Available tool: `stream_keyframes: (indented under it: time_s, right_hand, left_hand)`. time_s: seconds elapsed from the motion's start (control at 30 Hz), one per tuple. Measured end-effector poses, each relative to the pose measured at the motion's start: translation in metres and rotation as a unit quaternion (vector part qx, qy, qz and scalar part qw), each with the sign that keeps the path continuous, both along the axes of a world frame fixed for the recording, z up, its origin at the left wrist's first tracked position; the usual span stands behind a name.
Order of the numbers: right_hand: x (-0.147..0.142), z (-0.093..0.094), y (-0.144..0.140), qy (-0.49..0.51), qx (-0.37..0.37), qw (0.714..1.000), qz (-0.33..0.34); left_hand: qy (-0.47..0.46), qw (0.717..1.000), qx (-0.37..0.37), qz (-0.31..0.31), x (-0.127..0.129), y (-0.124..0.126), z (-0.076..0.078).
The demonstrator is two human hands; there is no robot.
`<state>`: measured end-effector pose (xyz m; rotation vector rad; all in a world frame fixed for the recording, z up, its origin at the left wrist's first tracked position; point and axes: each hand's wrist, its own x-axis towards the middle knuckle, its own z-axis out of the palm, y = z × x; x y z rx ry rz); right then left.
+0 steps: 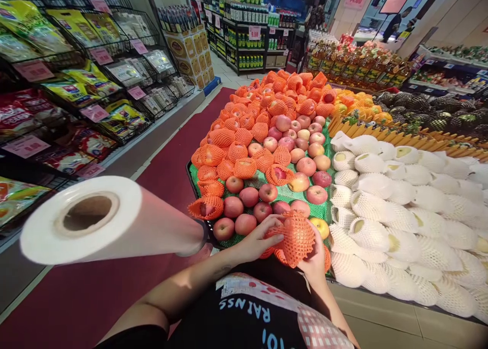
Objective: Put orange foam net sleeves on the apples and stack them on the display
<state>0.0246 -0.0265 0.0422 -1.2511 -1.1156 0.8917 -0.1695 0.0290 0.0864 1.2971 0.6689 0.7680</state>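
Observation:
An orange foam fruit net (298, 238) is between my two hands, at the near edge of the apple display. It bulges round, but what is inside is hidden by the mesh. My left hand (263, 235) is closed on its left side, with fingers bent over the mesh. From the right, my right hand (315, 260) wraps around it, the fingers mostly behind the net. Bare red apples (246, 224) lie just beyond my left hand on green matting (284, 192). A yellowish apple (320, 228) sits beside my right hand. More orange nets lie under my hands.
Netted apples (282, 105) are heaped at the back of the display. White-netted fruit (404, 211) fills the right side. A large plastic bag roll (152, 222) stands upright at the near left. Shelves of packets (84, 84) line the left, beside a red floor mat (168, 171).

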Motion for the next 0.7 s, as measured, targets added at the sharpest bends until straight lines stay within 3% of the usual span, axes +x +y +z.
stream_keyframes:
  time_s: [0.13,0.2,0.33,0.5,0.7]
  right_hand:
    - [0.006,-0.015,-0.005,0.019,0.005,1.000,0.005]
    - [0.005,-0.023,-0.007,0.022,0.000,1.000,0.005]
    - [-0.005,-0.034,-0.014,0.042,-0.060,0.997,0.015]
    - [-0.021,-0.040,-0.019,0.108,-0.086,0.990,0.042]
    - [-0.027,-0.033,-0.016,0.117,-0.102,0.987,0.043]
  left_hand:
    - [0.018,0.993,0.031,0.114,0.005,0.006,-0.016]
    - [0.004,0.990,0.010,0.142,0.007,0.008,-0.021]
    - [-0.051,0.990,-0.116,0.053,0.012,0.007,-0.028]
    - [0.026,0.995,-0.016,0.094,0.011,-0.003,-0.028]
    - [0.016,0.998,0.001,0.054,-0.015,-0.012,-0.025]
